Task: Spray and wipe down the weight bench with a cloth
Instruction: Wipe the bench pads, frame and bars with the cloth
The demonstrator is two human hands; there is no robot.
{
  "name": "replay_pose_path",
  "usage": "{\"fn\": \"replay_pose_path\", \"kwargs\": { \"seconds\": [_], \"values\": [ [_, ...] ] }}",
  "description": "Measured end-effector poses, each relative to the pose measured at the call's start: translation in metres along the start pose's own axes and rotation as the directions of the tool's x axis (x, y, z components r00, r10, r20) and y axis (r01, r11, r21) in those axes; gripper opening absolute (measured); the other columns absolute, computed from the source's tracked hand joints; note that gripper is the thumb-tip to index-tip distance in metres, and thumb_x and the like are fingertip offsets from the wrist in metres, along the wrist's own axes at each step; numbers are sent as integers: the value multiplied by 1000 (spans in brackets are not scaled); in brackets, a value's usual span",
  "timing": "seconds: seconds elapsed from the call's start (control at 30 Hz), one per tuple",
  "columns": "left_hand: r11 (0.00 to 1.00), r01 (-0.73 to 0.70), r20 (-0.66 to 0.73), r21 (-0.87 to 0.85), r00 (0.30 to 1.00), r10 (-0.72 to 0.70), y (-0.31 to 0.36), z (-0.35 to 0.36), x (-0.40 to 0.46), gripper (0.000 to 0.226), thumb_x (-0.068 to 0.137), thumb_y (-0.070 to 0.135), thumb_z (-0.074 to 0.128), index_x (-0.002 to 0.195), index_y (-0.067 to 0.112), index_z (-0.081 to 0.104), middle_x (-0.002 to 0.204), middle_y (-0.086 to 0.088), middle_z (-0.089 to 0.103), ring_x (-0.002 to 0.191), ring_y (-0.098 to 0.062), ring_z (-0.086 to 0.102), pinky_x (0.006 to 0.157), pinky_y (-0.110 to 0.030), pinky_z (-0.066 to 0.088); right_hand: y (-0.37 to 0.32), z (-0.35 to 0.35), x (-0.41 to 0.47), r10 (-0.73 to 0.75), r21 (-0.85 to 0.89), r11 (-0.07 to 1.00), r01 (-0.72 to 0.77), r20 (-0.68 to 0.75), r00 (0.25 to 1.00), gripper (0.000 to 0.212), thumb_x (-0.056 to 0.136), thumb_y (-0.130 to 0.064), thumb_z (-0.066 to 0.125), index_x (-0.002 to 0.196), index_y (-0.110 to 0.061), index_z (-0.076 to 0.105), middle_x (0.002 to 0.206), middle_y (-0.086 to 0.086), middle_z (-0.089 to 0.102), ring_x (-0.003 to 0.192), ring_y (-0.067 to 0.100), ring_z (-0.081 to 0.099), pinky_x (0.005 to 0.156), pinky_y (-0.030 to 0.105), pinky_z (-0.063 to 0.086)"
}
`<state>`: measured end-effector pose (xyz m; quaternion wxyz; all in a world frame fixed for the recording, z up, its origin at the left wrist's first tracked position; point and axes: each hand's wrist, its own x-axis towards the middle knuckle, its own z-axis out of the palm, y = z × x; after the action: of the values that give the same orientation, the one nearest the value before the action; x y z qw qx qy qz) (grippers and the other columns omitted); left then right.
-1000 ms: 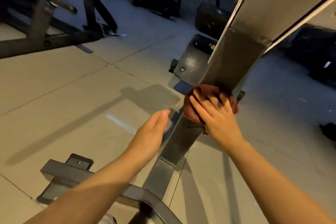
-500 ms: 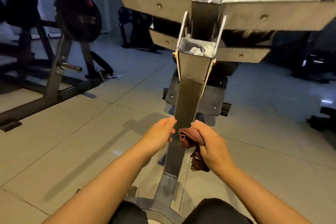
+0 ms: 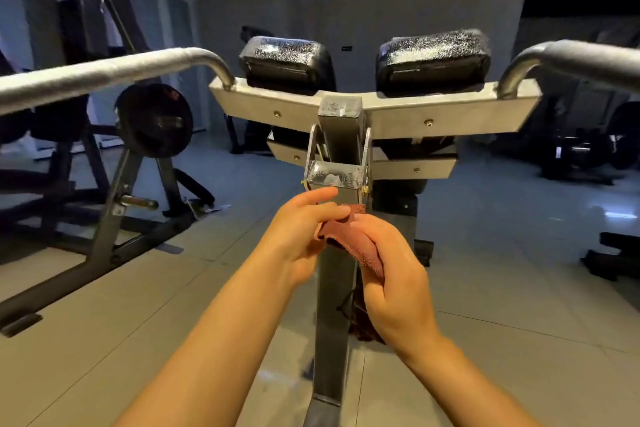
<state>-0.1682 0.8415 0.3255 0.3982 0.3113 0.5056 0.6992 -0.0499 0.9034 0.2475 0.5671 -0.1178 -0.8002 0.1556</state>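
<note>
Floor (image 3: 104, 305): pale grey tile with dark joints, fills the lower view.

Plate-loaded machine (image 3: 114, 218): dark steel frame at left, one round black weight plate (image 3: 154, 120) hung on it, a bare chrome peg below the plate. More dark gym gear at far right, too dim to tell apart.

Weight bench (image 3: 374, 107): silver-grey steel frame, dead centre. A square upright post (image 3: 332, 305) rises from the floor to a wide crossbar. Two curved grey tube handles (image 3: 104, 71) run off the crossbar to either side. Two black padded cushions (image 3: 433, 55) sit side by side on top of the crossbar; their upper faces are speckled white, as with droplets or foam. A lower bracket on the post shows the same white specks.

Right hand (image 3: 394, 291): in front of the post, fingers curled round the reddish-brown terry cloth (image 3: 349, 236); it hides most of the bunched cloth. A dark loose end hangs below the hand, against the post.

Left hand (image 3: 298, 232): just left of the post, fingers loosely bent, thumb and fingertips pinching the cloth's upper edge. Index finger points up toward the bracket; contact with the bracket cannot be told.

Cloth position: between both hands, in front of the post, just beneath the lower bracket. Both forearms cross the lower view and cover part of the post's foot.
</note>
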Motion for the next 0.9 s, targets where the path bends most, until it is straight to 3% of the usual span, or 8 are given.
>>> {"fn": "replay_pose_path", "kwargs": {
  "seconds": [0.1,0.2,0.33,0.4,0.47,0.6,0.73,0.9],
  "values": [
    [999,-28,53,47,998,25,1,-16,6,32,85,-1,64,109,20,68,97,-6,73,80,-15,68,60,-25,55,2,22,-6,-55,-106,993,60,50,997,69,70,8,49,135,-16,48,148,11,44,139,18,38,111,28,36],
    [949,-266,232,168,946,224,17,-31,15,33,82,-6,65,103,19,70,101,-2,74,93,-14,70,75,-22,56,5,38,-3,-98,-198,974,111,78,992,78,71,6,45,144,-16,35,158,7,23,148,21,20,117,35,28],
    [729,-616,564,300,730,385,58,-29,31,31,85,-10,62,105,13,67,103,-3,73,102,-13,68,91,-26,53,2,48,25,-162,-383,911,152,6,987,70,80,-6,42,148,-9,25,158,13,13,149,32,11,115,50,29],
    [539,-736,576,409,666,473,73,-26,48,32,87,-6,61,103,20,68,103,6,71,103,-6,66,95,-25,51,6,54,49,-156,-527,840,127,-10,988,64,85,-10,42,147,-2,29,156,21,19,146,38,15,118,50,21],
    [434,-732,447,525,671,592,75,-32,67,29,88,1,61,102,26,68,103,14,69,103,0,63,93,-21,50,17,62,66,-77,-659,749,77,29,997,59,89,-20,47,143,2,38,151,25,33,143,40,27,118,48,17],
    [574,-595,154,563,758,634,36,-64,81,19,95,16,58,105,31,64,103,21,63,100,7,58,82,-10,45,36,87,68,52,-821,566,76,127,991,83,83,-47,66,146,-1,37,152,20,36,140,35,33,118,43,10],
    [636,-573,219,517,807,548,5,-76,91,22,100,20,50,113,36,57,113,16,64,109,1,58,92,-20,49,39,96,73,20,-852,522,34,53,998,97,70,-42,78,148,-5,34,153,17,35,139,32,31,117,43,12],
    [695,-587,291,415,810,510,4,-80,98,29,100,22,46,127,31,54,122,18,58,113,10,53,84,-4,43,43,97,69,-24,-851,525,25,15,1000,78,91,-60,42,147,-6,38,153,15,37,141,29,30,118,42,17]
  ]
}}
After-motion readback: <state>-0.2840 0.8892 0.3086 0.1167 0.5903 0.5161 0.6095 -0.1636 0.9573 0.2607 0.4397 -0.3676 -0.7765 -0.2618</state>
